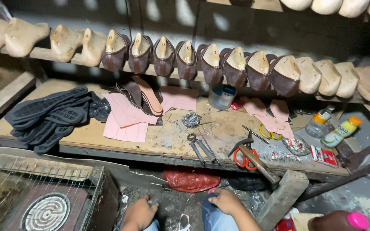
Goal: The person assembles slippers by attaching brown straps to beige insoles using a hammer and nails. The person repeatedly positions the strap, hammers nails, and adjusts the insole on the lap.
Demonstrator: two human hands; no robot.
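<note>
Small red-white flat box (324, 156) at bench right end; 2 labelled bottles (341, 131) behind.

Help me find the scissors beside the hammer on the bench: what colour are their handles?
Orange. The scissors' handles show in the head view, beside the hammer.

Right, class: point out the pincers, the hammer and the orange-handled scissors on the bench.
pincers (197, 145), head view, on the crossed handles.
hammer (258, 163), head view, on the wooden handle.
orange-handled scissors (239, 158), head view, on one handle loop.

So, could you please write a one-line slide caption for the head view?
Shoemaker's bench with pincers, hammer and black soles under a rack of wooden lasts; both hands, left hand and right hand, rest low.
</note>
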